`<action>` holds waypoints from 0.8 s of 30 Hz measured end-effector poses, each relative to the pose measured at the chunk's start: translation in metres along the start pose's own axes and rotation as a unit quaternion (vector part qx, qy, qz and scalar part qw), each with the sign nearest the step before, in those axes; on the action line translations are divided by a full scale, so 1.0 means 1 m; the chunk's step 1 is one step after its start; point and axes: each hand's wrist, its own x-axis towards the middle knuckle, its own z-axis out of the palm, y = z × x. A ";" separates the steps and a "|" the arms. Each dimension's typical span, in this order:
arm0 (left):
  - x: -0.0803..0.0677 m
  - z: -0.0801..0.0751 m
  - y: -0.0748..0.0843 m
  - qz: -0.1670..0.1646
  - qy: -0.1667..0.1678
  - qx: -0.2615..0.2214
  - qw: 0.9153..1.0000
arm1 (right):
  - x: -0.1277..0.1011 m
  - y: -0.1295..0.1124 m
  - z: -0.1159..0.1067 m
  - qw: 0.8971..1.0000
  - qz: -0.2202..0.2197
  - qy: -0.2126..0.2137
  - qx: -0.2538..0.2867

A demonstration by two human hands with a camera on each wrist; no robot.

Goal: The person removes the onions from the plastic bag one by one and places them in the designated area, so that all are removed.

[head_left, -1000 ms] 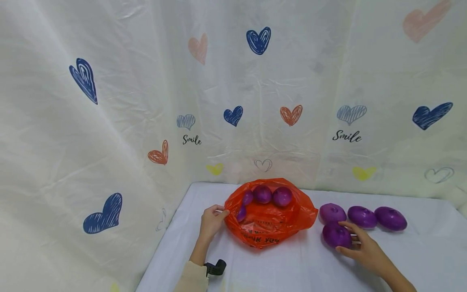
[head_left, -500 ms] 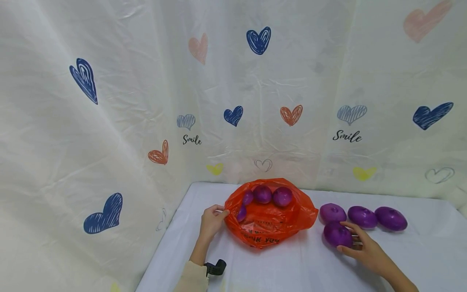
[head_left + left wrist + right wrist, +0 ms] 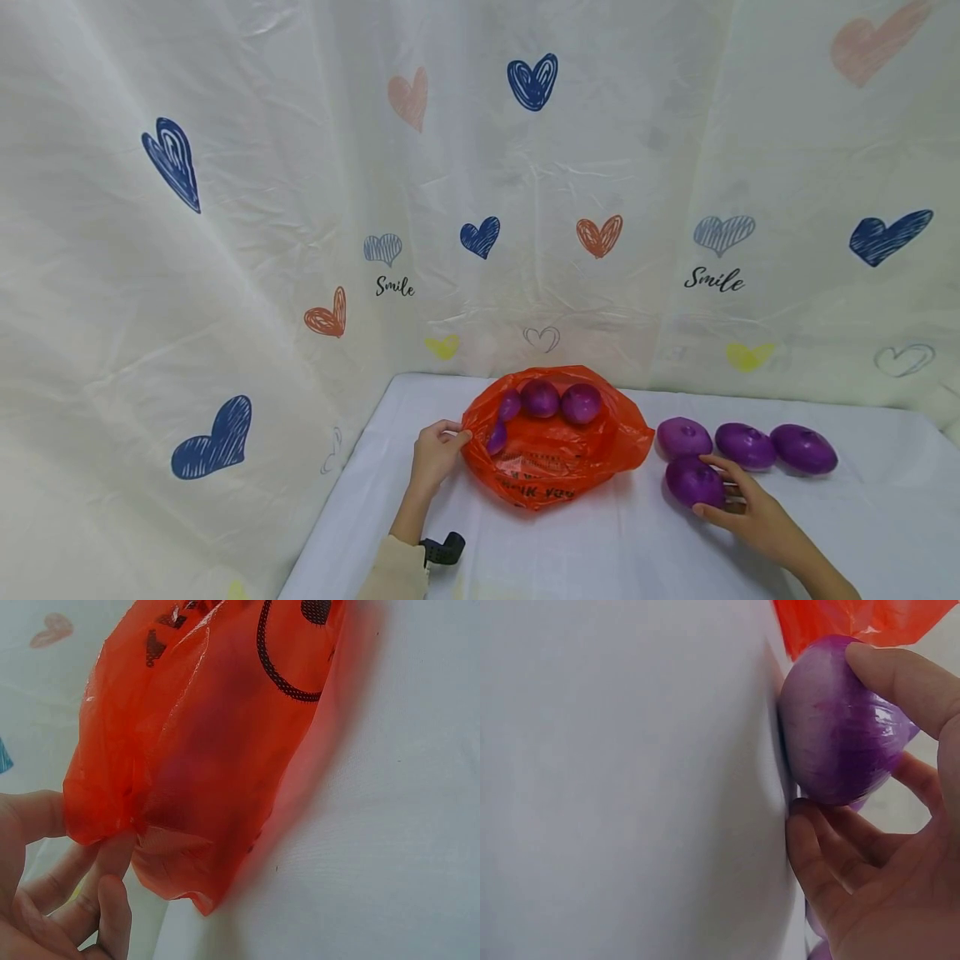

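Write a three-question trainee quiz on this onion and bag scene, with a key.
1. How many purple onions lie on the white table outside the orange bag?
2. True or false: the left hand pinches the bag's edge.
3. The right hand grips: A) the bag, B) the nearest onion, C) nothing.

Key: 1. Four. 2. True. 3. B.
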 end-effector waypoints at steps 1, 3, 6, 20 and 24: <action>0.000 0.000 0.000 -0.001 0.001 0.001 1.000 | 0.000 0.000 0.000 1.000 -0.002 0.001 0.001; 0.000 0.000 0.000 -0.001 0.000 0.003 1.000 | 0.001 0.001 0.000 1.000 -0.007 0.003 0.005; 0.000 0.000 0.000 -0.005 0.000 0.003 1.000 | 0.001 0.002 0.000 1.000 -0.014 0.005 0.011; 0.001 0.001 -0.001 -0.002 0.000 0.005 1.000 | -0.005 -0.022 -0.020 0.979 -0.133 0.155 -0.002; 0.001 0.001 0.000 -0.004 0.002 0.007 1.000 | -0.005 -0.046 -0.023 0.970 -0.161 0.183 0.011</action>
